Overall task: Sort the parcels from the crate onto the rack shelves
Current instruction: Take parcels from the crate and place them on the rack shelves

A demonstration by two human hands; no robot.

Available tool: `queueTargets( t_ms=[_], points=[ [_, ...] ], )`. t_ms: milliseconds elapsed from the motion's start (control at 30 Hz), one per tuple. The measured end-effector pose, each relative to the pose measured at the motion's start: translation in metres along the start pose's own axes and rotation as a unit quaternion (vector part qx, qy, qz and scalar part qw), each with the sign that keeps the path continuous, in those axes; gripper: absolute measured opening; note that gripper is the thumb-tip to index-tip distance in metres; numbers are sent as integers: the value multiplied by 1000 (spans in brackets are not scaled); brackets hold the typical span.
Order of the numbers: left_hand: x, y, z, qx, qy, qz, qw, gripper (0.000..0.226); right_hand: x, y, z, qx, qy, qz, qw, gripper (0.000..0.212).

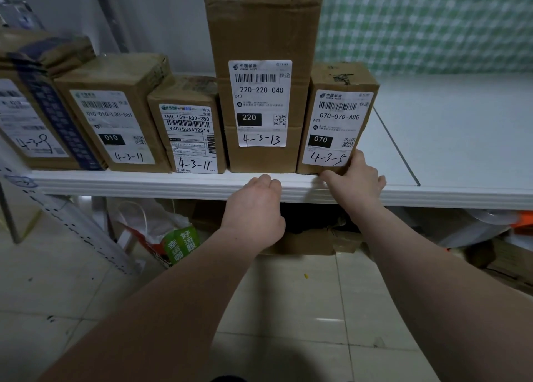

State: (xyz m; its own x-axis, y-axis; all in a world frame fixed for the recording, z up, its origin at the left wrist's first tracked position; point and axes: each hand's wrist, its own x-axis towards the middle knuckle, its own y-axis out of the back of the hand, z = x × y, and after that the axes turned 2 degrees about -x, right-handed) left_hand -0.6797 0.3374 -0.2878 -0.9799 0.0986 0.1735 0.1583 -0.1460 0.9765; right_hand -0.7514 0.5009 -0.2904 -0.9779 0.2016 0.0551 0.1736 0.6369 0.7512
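Upper right: green-and-white checked wall covering. Centre-left, low: printed green, red and white carrier bag standing on pale floor tiles. Centre: small yellow speck on one tile.

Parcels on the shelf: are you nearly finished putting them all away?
Done: four labelled parcels already stand in a row on the white shelf. In hand: the right hand grips the bottom corner of a fifth, the 4-3-5 parcel, at the row's right end; the left hand is curled at the shelf edge, holding nothing. Left: can't tell, since the crate isn't in view.
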Motion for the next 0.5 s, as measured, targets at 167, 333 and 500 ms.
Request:
queueTargets(
  t_ms=[167, 333, 500],
  points=[
    [-1, -1, 0, 4, -3, 3, 1000, 30, -2, -1, 3, 20, 18, 24, 999, 56],
    [-3, -3, 0, 1, -1, -20, 1000, 48, -13, 3, 8, 81, -9, 61, 995, 56],
    [3, 26, -4, -41, 35, -212, 976, 66, -50, 26, 0, 59, -59, 43, 996, 39]
  ],
)
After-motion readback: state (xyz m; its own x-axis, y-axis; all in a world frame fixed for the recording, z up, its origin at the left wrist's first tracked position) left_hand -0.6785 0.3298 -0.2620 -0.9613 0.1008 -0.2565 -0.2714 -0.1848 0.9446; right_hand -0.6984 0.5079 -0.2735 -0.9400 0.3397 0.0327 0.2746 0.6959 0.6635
